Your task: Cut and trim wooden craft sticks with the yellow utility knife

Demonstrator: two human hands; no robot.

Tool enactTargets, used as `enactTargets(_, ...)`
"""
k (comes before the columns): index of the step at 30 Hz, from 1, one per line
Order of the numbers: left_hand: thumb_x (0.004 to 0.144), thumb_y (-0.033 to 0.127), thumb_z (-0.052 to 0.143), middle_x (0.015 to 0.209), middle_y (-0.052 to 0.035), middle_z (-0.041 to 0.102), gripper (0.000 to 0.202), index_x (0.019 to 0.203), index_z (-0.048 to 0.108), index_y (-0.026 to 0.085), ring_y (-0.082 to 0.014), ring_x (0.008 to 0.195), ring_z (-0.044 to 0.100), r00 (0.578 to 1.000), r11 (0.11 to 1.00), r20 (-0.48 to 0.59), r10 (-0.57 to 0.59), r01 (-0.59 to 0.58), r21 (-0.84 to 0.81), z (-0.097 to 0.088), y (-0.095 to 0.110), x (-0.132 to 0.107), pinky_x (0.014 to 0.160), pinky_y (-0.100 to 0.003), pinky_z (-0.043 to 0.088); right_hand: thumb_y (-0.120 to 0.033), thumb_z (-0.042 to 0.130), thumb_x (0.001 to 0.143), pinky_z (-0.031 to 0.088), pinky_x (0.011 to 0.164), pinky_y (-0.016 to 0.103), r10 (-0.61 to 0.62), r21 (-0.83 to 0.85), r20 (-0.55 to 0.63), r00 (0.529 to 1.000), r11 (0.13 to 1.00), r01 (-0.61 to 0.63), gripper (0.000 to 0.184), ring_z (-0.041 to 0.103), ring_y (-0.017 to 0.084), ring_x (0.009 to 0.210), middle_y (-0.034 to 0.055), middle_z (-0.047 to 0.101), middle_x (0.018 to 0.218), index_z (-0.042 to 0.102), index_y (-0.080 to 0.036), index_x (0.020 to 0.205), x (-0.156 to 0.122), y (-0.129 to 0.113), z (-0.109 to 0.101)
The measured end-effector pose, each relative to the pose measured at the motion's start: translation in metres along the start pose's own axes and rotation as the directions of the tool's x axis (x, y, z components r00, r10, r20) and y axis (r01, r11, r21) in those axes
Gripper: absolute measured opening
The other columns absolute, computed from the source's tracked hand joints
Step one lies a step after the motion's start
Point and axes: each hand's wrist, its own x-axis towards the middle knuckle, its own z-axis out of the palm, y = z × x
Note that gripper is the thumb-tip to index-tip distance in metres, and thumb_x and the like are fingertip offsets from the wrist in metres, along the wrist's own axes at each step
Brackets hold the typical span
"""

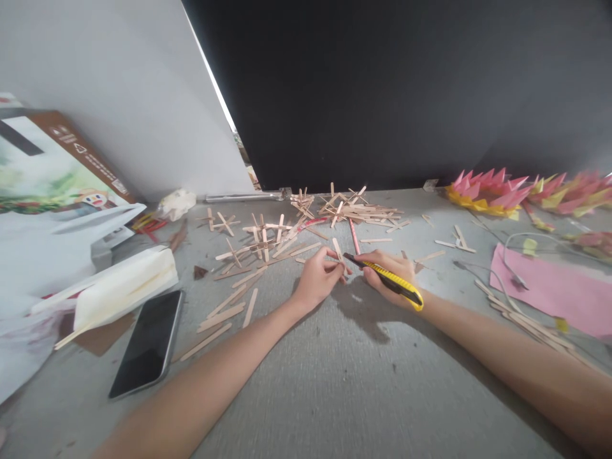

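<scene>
My right hand grips a yellow and black utility knife, its tip pointing left toward my left hand. My left hand is closed in a pinch on a small wooden craft stick lying on the grey floor. The knife tip sits right beside the stick, between the two hands. Several loose wooden sticks and glued stick crosses lie scattered just beyond and to the left of my hands. A pink pencil lies past the knife.
A black phone lies at the left, next to a white folded paper and a printed cardboard box. Pink and yellow paper flowers, a pink sheet and a white cable are at the right. A dark wall stands behind.
</scene>
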Motion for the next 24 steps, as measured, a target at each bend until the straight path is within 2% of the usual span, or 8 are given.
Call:
enactTargets(9, 0.092, 0.045, 0.072, 0.083, -0.0031, 0.082, 0.033, 0.094, 0.045, 0.025, -0.0215, 0.065, 0.076, 0.999, 0.999, 0.017, 0.030, -0.031, 0.018, -0.0009, -0.0029, 0.0008, 0.071, -0.033, 0.055, -0.026, 0.055, 0.108, 0.064, 0.077, 0.030, 0.015, -0.015, 0.052, 0.999, 1.000, -0.014, 0.023, 0.078, 0.018, 0.078, 0.0060, 0.080, 0.096, 0.071, -0.027, 0.125, 0.0020, -0.0002, -0.0011)
enactTargets(15, 0.093, 0.045, 0.072, 0.076, 0.0001, 0.079, 0.033, 0.096, 0.045, 0.026, -0.0227, 0.069, 0.078, 0.999, 0.999, 0.025, 0.027, -0.028, 0.033, -0.0012, -0.0043, -0.0003, 0.073, -0.033, 0.056, -0.024, 0.056, 0.108, 0.064, 0.077, 0.029, -0.008, -0.029, 0.044, 0.999, 1.000, 0.010, 0.023, 0.078, 0.017, 0.079, 0.0051, 0.080, 0.098, 0.070, -0.028, 0.126, 0.0001, 0.0012, 0.0007)
enactTargets(24, 0.094, 0.039, 0.071, 0.082, -0.0014, 0.082, 0.033, 0.115, 0.050, 0.025, -0.0227, 0.073, 0.080, 0.999, 0.995, 0.030, 0.045, -0.047, 0.088, 0.0003, 0.0024, -0.0025, 0.076, -0.032, 0.057, -0.023, 0.055, 0.108, 0.064, 0.076, 0.029, -0.004, -0.044, 0.036, 0.999, 0.999, 0.005, 0.023, 0.079, 0.018, 0.081, 0.0047, 0.081, 0.100, 0.068, -0.027, 0.126, -0.0018, 0.0027, 0.0055)
